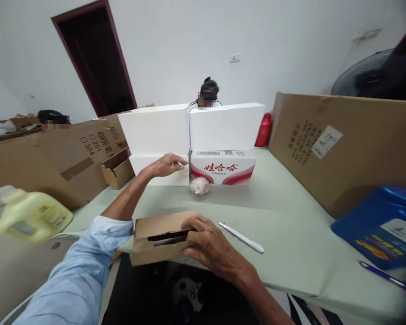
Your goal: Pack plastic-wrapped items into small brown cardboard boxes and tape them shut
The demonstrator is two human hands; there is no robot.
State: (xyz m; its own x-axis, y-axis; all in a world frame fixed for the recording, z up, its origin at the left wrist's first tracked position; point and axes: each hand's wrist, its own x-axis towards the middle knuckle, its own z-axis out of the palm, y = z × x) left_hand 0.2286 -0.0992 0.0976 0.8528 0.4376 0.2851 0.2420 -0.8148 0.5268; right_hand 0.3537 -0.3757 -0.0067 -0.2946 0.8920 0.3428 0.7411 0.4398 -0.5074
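My left hand (165,165) reaches far across the table, its fingers stretched toward the edge of a white box (160,176) lying under a stack of white boxes (155,128). Next to it sits a white box with red print (222,168). My right hand (208,241) rests near the table's front edge, fingers curled over a small brown cardboard box (157,237) with a dark slot in its side. A small crumpled clear wad (199,185) lies in front of the printed box. A white craft knife (242,237) lies just right of my right hand.
The pale green table (284,225) is walled by large cardboard sheets (345,144) on the right and left. A yellow detergent bottle (32,216) is at the left, a blue box (382,225) and a pen (384,276) at the right. A person sits behind the white boxes.
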